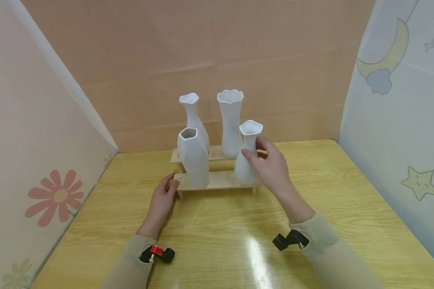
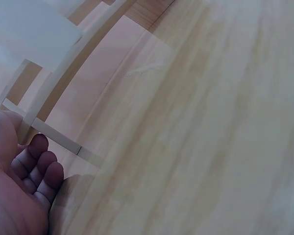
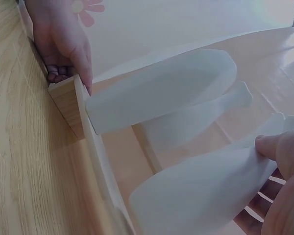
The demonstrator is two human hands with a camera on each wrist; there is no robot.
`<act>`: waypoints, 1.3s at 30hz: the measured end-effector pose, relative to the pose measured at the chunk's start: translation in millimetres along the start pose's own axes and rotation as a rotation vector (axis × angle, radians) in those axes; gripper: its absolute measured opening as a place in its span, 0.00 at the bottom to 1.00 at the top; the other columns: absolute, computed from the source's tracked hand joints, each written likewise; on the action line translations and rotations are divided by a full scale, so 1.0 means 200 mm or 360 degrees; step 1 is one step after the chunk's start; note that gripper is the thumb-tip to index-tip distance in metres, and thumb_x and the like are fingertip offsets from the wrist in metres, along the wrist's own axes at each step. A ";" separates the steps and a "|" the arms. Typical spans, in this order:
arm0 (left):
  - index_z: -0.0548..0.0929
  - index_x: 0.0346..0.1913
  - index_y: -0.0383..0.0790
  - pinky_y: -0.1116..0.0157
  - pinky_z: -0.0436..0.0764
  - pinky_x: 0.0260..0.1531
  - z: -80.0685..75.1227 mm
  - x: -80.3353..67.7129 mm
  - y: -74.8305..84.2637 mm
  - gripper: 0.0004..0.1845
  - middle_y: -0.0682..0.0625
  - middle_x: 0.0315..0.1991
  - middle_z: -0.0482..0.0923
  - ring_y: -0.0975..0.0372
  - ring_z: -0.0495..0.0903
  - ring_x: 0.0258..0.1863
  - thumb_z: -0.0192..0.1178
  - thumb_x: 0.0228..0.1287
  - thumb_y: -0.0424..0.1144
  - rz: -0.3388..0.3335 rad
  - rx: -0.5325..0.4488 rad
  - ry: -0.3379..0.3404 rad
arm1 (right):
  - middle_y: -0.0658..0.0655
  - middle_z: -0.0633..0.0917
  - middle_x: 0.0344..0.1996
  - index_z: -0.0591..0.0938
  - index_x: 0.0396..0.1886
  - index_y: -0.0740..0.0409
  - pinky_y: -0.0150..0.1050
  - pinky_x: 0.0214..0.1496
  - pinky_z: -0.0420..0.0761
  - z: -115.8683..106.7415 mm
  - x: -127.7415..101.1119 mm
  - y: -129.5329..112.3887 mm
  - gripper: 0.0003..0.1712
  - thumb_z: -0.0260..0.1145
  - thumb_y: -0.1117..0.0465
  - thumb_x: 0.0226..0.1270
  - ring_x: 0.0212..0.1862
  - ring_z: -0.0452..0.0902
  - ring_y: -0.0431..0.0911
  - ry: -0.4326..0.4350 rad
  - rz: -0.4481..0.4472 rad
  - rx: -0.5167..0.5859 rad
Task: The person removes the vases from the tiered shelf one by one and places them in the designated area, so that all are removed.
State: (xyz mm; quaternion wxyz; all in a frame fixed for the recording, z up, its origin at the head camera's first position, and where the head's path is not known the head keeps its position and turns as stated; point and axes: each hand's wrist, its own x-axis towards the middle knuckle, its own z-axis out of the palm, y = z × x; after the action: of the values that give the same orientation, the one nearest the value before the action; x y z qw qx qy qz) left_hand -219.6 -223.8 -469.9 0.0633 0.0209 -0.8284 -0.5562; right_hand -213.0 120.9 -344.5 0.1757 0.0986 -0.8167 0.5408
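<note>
A small-mouthed white vase (image 1: 244, 168) with a wavy rim stands at the right end of the lower board of a two-step wooden stand (image 1: 220, 179). My right hand (image 1: 276, 170) holds it by the neck, thumb on the near side, fingers behind. My left hand (image 1: 163, 194) grips the left end of that board; in the right wrist view its thumb lies along the top and the fingers curl below. An angular white vase (image 1: 196, 162) with a five-sided mouth stands at the board's left, leaning slightly in the head view.
On the upper step stand a slim-necked white vase (image 1: 192, 114) at left and a wider scalloped vase (image 1: 231, 126) at right. The stand sits on a wood-grain table (image 1: 217, 237). A peach cloth (image 1: 217, 48) hangs behind, with patterned cloths at both sides.
</note>
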 end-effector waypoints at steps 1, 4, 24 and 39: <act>0.69 0.74 0.47 0.63 0.73 0.31 0.00 0.00 0.00 0.29 0.45 0.35 0.76 0.56 0.73 0.33 0.51 0.78 0.57 -0.0005 0.0004 0.0000 | 0.50 0.80 0.57 0.77 0.66 0.49 0.53 0.60 0.76 -0.01 0.00 0.00 0.35 0.70 0.37 0.65 0.58 0.75 0.47 0.0005 0.0000 0.0003; 0.69 0.74 0.47 0.64 0.72 0.30 0.01 -0.01 0.01 0.29 0.45 0.34 0.75 0.56 0.72 0.32 0.50 0.78 0.57 -0.0014 0.0013 0.0002 | 0.51 0.80 0.57 0.77 0.65 0.50 0.53 0.60 0.76 -0.05 -0.01 0.00 0.35 0.70 0.38 0.65 0.59 0.75 0.48 0.0022 0.0001 0.0009; 0.68 0.74 0.47 0.63 0.74 0.32 0.03 -0.03 0.01 0.29 0.45 0.38 0.77 0.56 0.74 0.35 0.50 0.78 0.57 -0.0033 0.0032 -0.0004 | 0.51 0.82 0.52 0.78 0.64 0.49 0.51 0.59 0.77 -0.29 0.04 0.07 0.32 0.69 0.39 0.67 0.55 0.76 0.45 0.0236 -0.0005 -0.0080; 0.68 0.74 0.45 0.62 0.72 0.32 0.05 -0.02 0.01 0.30 0.46 0.36 0.74 0.56 0.71 0.34 0.50 0.78 0.57 0.0015 0.0025 -0.0026 | 0.52 0.82 0.52 0.79 0.63 0.52 0.50 0.57 0.77 -0.37 0.11 0.18 0.30 0.68 0.41 0.68 0.55 0.76 0.44 0.0414 -0.0005 -0.0182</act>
State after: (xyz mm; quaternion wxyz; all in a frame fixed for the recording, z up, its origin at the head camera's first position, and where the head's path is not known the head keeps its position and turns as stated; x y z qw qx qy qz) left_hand -216.0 -214.5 -472.3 0.0590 0.0131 -0.8332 -0.5496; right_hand -232.5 203.2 -341.5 0.2863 0.0188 -0.8162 0.5014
